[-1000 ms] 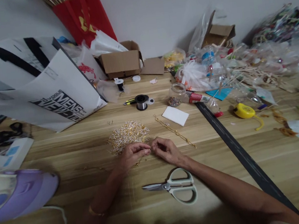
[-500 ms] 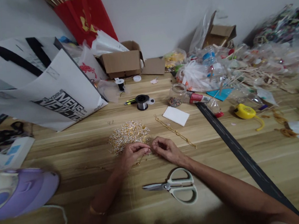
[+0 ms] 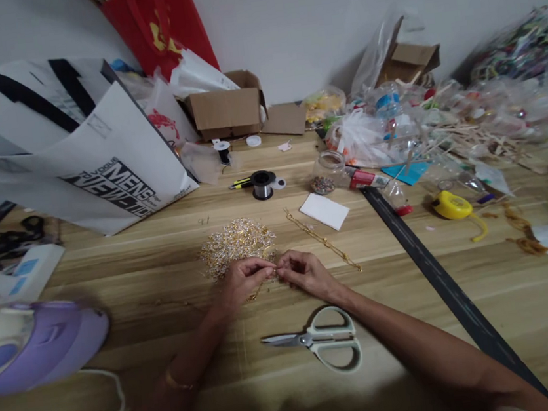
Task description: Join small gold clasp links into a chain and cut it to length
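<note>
My left hand point(image 3: 241, 280) and my right hand point(image 3: 304, 273) meet fingertip to fingertip over the wooden table point(image 3: 161, 258), both pinching a small gold chain piece point(image 3: 275, 271) between them. A short length of it hangs below the left hand. Just beyond the hands lies a heap of gold and clear chain links point(image 3: 237, 243). A longer gold chain point(image 3: 322, 239) stretches across the wood to the right of the heap. Pale green scissors point(image 3: 322, 342) lie shut on the table, just in front of my right wrist.
A purple and white iron point(image 3: 27, 342) sits at the left edge, its cord trailing. A large printed bag point(image 3: 74, 149), a cardboard box point(image 3: 228, 112), a wire spool point(image 3: 262, 184), a bead jar point(image 3: 324, 175), a white card point(image 3: 325, 211), a black ruler point(image 3: 435, 273), a yellow tape measure point(image 3: 449, 205) and plastic clutter crowd the back.
The hands stay together at the same spot, fingers shifting slightly on the chain piece. The view has tilted a little; nothing on the table has moved.
</note>
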Demonstrator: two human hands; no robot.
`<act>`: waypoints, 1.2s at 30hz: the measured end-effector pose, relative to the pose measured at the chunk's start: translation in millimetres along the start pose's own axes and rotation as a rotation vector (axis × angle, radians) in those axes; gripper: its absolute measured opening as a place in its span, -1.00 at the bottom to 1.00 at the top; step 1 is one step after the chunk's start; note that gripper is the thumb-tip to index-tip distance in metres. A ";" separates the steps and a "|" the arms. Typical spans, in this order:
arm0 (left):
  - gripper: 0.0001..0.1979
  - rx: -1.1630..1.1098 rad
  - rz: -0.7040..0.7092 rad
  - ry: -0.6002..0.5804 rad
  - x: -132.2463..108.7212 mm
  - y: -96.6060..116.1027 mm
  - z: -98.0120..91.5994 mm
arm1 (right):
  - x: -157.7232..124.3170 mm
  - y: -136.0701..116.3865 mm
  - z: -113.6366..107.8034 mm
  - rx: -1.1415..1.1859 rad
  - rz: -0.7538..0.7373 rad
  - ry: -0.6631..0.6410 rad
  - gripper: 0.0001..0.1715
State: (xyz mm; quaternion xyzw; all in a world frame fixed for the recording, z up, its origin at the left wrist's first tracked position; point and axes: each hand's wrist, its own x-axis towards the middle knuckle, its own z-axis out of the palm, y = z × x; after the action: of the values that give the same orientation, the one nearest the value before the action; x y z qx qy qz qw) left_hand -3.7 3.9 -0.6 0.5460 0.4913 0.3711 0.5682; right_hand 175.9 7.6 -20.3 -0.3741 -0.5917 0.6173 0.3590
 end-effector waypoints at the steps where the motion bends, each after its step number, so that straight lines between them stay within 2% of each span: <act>1: -0.86 0.002 0.000 -0.003 0.1 -0.2 -0.2 | -0.1 1.8 0.1 -0.009 -0.009 -0.004 -0.67; 8: -0.84 0.031 0.013 -0.016 1.6 -6.4 -2.0 | -0.7 2.2 0.3 -0.025 -0.023 0.009 -0.65; 21: -0.83 0.000 0.016 0.041 2.3 -9.5 2.0 | -0.5 -0.6 -0.3 -0.054 -0.062 0.015 -0.63; 29: -0.77 -0.011 0.032 0.026 2.8 -11.4 2.2 | -0.4 0.7 -0.2 -0.055 -0.051 0.022 -0.63; 36: -0.77 -0.008 0.003 -0.045 1.9 -7.5 0.5 | -0.1 2.2 -1.0 -0.058 -0.049 0.030 -0.64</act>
State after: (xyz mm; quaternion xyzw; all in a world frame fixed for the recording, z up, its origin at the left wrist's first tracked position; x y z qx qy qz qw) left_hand -3.6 4.6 -8.2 0.5528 0.4759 0.3615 0.5807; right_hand 176.9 8.0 -22.6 -0.3790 -0.6127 0.5852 0.3720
